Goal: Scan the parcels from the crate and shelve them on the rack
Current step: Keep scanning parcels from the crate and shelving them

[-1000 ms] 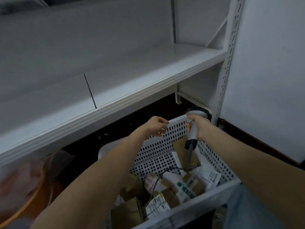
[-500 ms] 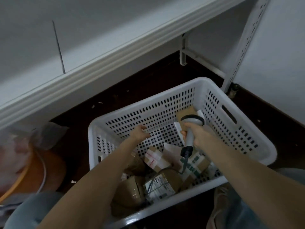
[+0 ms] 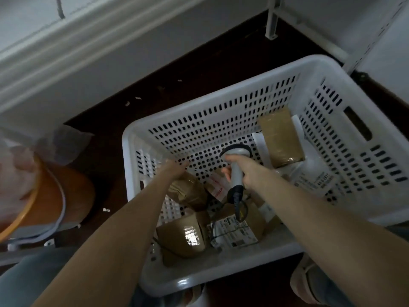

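Your right hand (image 3: 246, 171) clamps its fingers round the scanner (image 3: 236, 173), head towards 12 o'clock, likely freeing your left hand (image 3: 174, 168), fingers straight and empty, for the brown parcel (image 3: 188, 192) at its 5 o'clock.

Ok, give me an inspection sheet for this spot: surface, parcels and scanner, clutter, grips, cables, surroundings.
surface: dark floor, with the white perforated crate standing on it.
job's things: several parcels in the crate, among them a brown box, a labelled parcel and a brown parcel leaning in the far right corner; scanner above them.
clutter: white scraps on the floor.
grips: right hand grips the scanner handle; left hand is blurred, fingers straight, holding nothing.
cables: scanner cable trails down among the parcels.
surroundings: rack shelf above; orange round object under plastic, left.
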A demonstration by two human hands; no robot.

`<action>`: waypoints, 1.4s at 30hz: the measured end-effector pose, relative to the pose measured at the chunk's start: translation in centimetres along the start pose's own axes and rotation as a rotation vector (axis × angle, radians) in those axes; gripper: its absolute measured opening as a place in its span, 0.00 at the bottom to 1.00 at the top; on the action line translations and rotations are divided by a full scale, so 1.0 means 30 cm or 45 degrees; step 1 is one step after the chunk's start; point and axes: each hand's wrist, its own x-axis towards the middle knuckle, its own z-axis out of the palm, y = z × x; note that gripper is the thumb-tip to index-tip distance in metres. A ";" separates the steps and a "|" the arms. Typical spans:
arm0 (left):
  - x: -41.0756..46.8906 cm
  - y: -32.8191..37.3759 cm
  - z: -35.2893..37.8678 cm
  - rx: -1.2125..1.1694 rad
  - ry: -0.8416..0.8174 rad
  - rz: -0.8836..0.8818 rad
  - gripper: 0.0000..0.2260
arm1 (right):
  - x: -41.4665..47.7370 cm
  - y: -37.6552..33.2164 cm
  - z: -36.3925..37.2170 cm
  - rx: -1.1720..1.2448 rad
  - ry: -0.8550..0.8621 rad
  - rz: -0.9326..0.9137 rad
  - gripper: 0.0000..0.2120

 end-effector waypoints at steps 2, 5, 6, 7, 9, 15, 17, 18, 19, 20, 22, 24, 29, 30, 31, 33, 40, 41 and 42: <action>0.033 -0.022 0.014 -0.001 -0.040 -0.031 0.35 | 0.013 0.005 0.001 0.012 -0.002 -0.009 0.17; 0.066 -0.034 0.026 -0.086 -0.047 -0.050 0.33 | 0.020 0.010 0.008 -0.003 0.002 -0.008 0.14; 0.072 -0.031 0.033 -0.141 -0.047 -0.050 0.32 | 0.020 0.012 0.011 -0.012 0.001 -0.003 0.13; 0.073 -0.029 0.040 -0.188 -0.059 -0.056 0.32 | 0.020 0.014 0.014 -0.012 0.004 0.003 0.12; 0.056 -0.021 0.065 -0.249 -0.093 -0.110 0.32 | 0.016 0.022 0.022 -0.008 0.016 0.020 0.10; -0.019 -0.005 0.051 -0.413 -0.157 -0.121 0.23 | -0.019 0.030 0.022 -0.026 -0.002 0.011 0.11; -0.027 0.005 -0.016 -0.550 -0.118 -0.084 0.23 | -0.047 0.024 0.014 -0.031 0.013 -0.037 0.15; -0.042 0.019 -0.060 -0.566 -0.077 -0.041 0.23 | -0.065 0.018 0.010 -0.022 0.013 -0.068 0.16; -0.073 0.035 -0.109 -0.572 -0.030 0.007 0.22 | -0.086 0.012 0.007 -0.002 0.011 -0.103 0.16; -0.108 0.052 -0.153 -0.575 0.022 0.063 0.20 | -0.114 0.004 0.006 0.029 0.012 -0.138 0.15; -0.203 0.094 -0.235 -0.615 0.106 0.195 0.16 | -0.184 -0.017 0.010 0.103 0.012 -0.214 0.13; -0.291 0.130 -0.291 -0.777 0.169 0.308 0.15 | -0.273 -0.034 0.012 0.163 0.031 -0.337 0.14; -0.501 0.227 -0.362 -1.165 0.215 0.533 0.11 | -0.440 -0.085 -0.003 0.278 0.037 -0.613 0.25; -0.538 0.244 -0.372 -1.215 0.218 0.581 0.11 | -0.471 -0.102 -0.008 0.296 0.028 -0.646 0.26; -0.573 0.259 -0.379 -1.256 0.213 0.633 0.12 | -0.504 -0.120 -0.010 0.305 0.012 -0.668 0.27; -0.627 0.279 -0.389 -1.290 0.187 0.720 0.14 | -0.564 -0.148 -0.015 0.327 -0.048 -0.710 0.26; -0.751 0.295 -0.424 -1.296 -0.108 0.874 0.11 | -0.612 -0.215 -0.063 0.239 -0.046 -0.930 0.37; -0.762 0.290 -0.423 -1.307 -0.160 0.854 0.11 | -0.664 -0.202 -0.058 0.245 -0.020 -0.958 0.34; -0.772 0.287 -0.424 -1.326 -0.204 0.837 0.12 | -0.703 -0.191 -0.055 0.228 0.007 -0.988 0.26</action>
